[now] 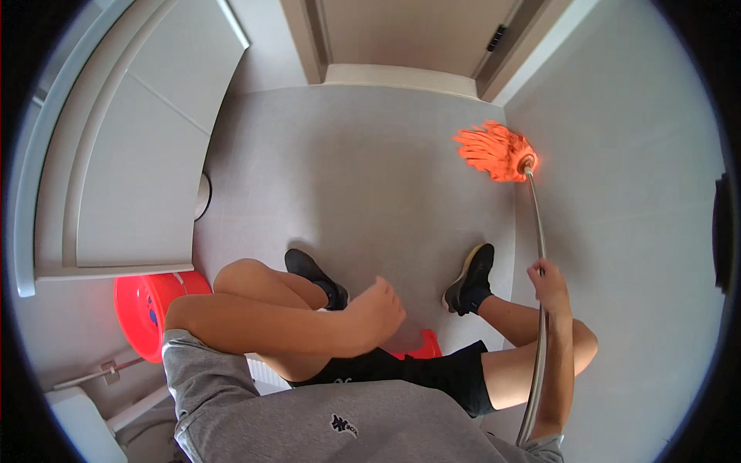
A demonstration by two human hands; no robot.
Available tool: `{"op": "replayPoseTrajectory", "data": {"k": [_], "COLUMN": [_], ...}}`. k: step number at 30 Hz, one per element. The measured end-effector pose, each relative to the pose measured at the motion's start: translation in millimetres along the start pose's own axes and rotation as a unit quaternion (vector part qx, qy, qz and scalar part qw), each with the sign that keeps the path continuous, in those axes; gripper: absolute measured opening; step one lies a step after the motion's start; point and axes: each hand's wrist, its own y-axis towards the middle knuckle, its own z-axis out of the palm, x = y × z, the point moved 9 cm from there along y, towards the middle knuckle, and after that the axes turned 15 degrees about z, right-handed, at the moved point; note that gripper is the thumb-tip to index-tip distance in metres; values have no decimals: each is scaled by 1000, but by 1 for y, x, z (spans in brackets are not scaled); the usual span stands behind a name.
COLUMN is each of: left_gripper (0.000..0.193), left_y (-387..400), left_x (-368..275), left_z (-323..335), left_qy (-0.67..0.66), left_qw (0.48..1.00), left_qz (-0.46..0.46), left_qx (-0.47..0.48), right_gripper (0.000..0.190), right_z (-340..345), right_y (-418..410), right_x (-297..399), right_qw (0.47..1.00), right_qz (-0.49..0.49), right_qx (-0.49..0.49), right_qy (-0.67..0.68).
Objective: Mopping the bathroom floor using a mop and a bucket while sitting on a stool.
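Note:
My right hand [551, 287] is closed around the metal handle [536, 220] of a mop. The handle runs from beside my right shoulder to the orange mop head [495, 151], whose strands spread leftward over the grey floor close to the right wall. Above my lap, my left hand [377, 315] has its fingers curled; its palm is hidden, so whether it holds anything does not show. Part of a red plastic object [427, 345] shows between my thighs.
Black shoes [307, 265] stand apart on the floor. A light cabinet [139, 168] is at the left, with a red plastic basin [139, 312] near its lower edge. Ahead is a closed door [411, 35] with a raised sill [399, 75]. A grey wall [613, 173] lies close at the right.

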Motion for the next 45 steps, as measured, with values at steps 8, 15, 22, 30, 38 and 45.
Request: {"op": "replayPoseTrajectory", "data": {"k": [8,15,22,30,38,45], "left_gripper": [53,41,22,20,16,13], "left_y": [-42,-40,-36,-24,-11,-26], "left_x": [-22,-11,-17,-22,-6,-6], "left_z": [9,3,-4,24,26,-3], "left_qy": [-44,-10,-49,-116,-107,-67], "left_qw": [998,999,996,986,988,993], "left_qz": [10,-19,-8,-1,-8,39], "left_qx": [47,35,74,118,108,85], "right_gripper": [22,21,20,17,21,22], "right_z": [82,155,218,211,127,69], "right_y": [-34,-74,-160,-169,-105,-46], "right_x": [88,193,272,265,215,100], "right_qw": [981,953,893,867,929,968], "right_qz": [-45,-157,-290,-345,-126,13], "right_qx": [86,214,320,310,316,246], "right_qy": [-169,-144,-131,-180,-147,48]}}
